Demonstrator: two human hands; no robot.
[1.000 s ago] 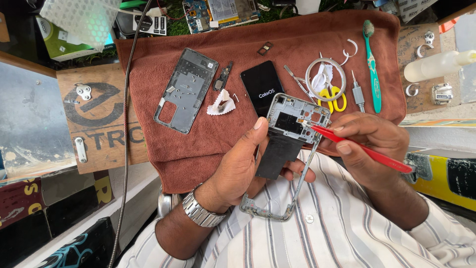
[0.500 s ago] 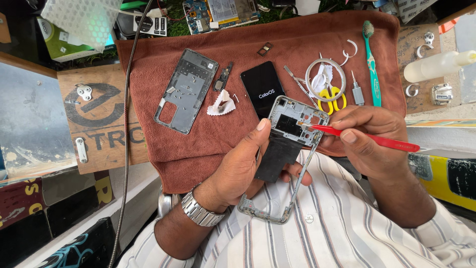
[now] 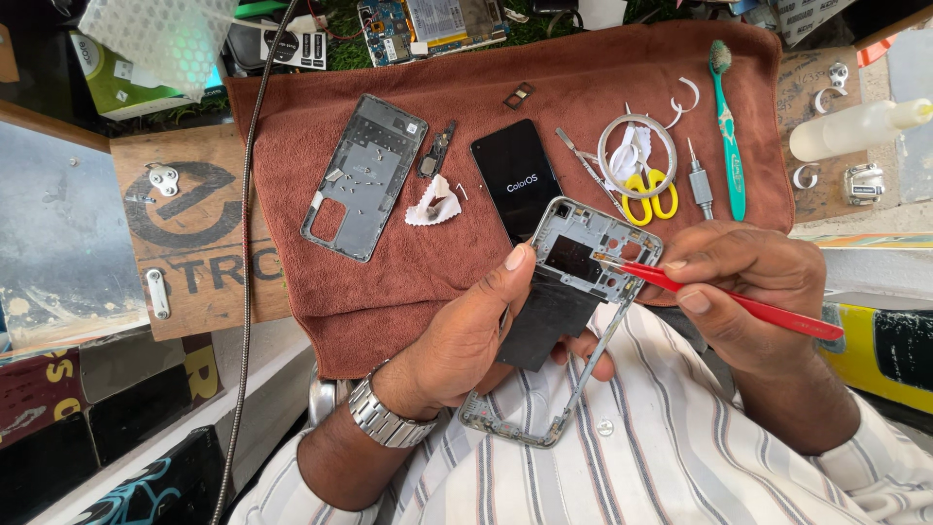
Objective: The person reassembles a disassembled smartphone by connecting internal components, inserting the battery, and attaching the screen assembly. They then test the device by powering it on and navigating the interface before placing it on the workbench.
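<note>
- Right hand (image 3: pixel 748 282) pinches a pair of red tweezers (image 3: pixel 729 299) like a pen, tips reaching into the top end of the phone mid-frame (image 3: pixel 573 292), right beside the dark square opening there. From the look of it, the move is picking or seating a tiny part, so I'd go slow and light, tips nearly flat to the frame.
- Left hand (image 3: pixel 476 335) is wrapped around that frame from below, thumb pressed on its left edge and fingers underneath. The frame is lifted off the bench and tilted, over the striped shirt (image 3: pixel 622 457). Bracing the wrists together would probably help kill the shake.
- Honestly can't tell if the tips actually grip anything, too small.
- Just beyond the frame on the brown towel (image 3: pixel 389 282): a black phone (image 3: pixel 517 180) with its screen lit, then a grey back cover (image 3: pixel 364 175) with loose screws resting on it. Worth not bumping that.
- Further right: yellow scissors (image 3: pixel 653 199) under a tape ring (image 3: pixel 638 143), a small screwdriver (image 3: pixel 700 180), a teal toothbrush (image 3: pixel 727 117).
- Anything dropped likely lands in the lap, so working over the towel seems safer.
</note>
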